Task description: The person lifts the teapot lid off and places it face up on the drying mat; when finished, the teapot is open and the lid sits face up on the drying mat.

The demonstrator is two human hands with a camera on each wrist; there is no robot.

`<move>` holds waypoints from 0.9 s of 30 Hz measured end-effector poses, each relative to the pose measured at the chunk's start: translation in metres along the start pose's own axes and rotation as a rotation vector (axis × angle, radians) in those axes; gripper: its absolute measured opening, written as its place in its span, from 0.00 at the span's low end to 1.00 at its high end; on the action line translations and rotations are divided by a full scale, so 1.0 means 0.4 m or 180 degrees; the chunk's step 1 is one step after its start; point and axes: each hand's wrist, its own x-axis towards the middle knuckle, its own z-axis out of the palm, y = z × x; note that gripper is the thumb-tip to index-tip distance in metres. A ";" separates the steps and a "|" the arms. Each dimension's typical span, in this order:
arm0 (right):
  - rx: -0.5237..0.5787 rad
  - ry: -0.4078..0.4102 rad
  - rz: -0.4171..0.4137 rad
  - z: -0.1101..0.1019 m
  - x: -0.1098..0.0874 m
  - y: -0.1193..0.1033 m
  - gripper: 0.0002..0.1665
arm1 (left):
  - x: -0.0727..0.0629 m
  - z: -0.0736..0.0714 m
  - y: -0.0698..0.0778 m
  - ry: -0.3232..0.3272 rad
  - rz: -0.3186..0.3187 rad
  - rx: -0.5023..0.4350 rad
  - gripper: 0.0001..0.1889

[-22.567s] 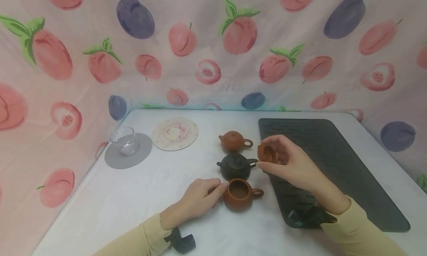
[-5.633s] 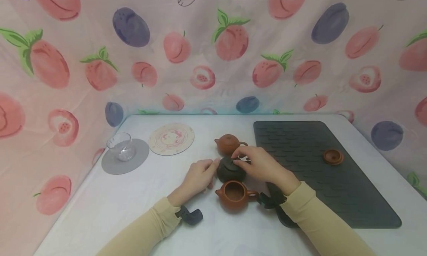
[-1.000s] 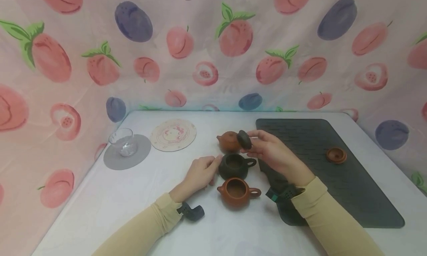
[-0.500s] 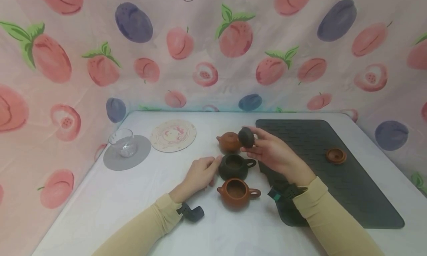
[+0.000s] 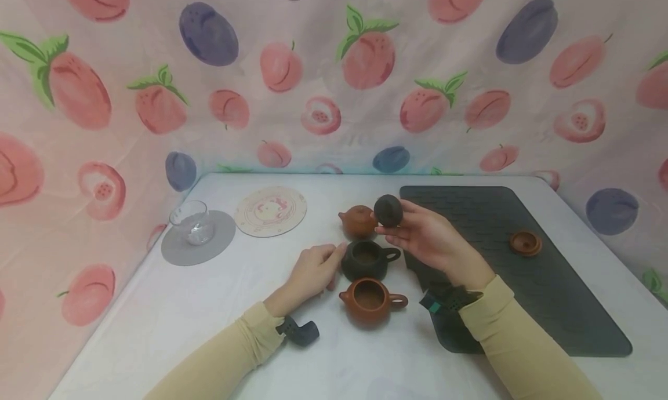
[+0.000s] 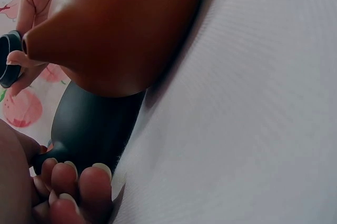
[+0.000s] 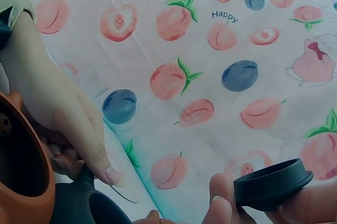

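My right hand (image 5: 425, 237) holds a small black teapot lid (image 5: 388, 210) in the air by its edge, tilted up, close to the lidded brown teapot (image 5: 359, 223). In the right wrist view, thumb and fingers pinch that lid (image 7: 271, 182), its hollow side showing. Below it stands the black teapot (image 5: 363, 266), uncovered. My left hand (image 5: 310, 269) is at its spout side; in the left wrist view curled fingers (image 6: 95, 187) sit at the black spout. A second brown teapot (image 5: 367, 313), also uncovered, stands nearest me, its handle pointing right.
A brown lid (image 5: 525, 244) lies upside down on the dark ridged mat (image 5: 569, 307) at right. On the far left a glass cup (image 5: 192, 220) stands on a grey round coaster (image 5: 177, 252). Beside it lies a patterned round coaster (image 5: 271, 211). A fruit-print cloth (image 5: 323, 52) hangs behind.
Since the oldest frame, the brown lid went from my right hand onto the mat. The black lid has since come off its pot. Over the last second my right hand turned that lid to face me.
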 end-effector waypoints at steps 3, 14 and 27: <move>0.0139 -0.0056 -0.0017 -0.003 -0.001 0.000 0.22 | 0.001 0.000 0.000 -0.0001 0.0001 -0.0005 0.29; 0.0258 -0.0004 0.0026 -0.004 0.002 -0.008 0.30 | 0.001 -0.002 -0.001 -0.0013 0.0011 0.0014 0.29; -0.0593 0.0419 -0.0158 -0.002 -0.001 -0.009 0.24 | 0.001 -0.002 0.001 -0.0007 0.0012 0.0020 0.29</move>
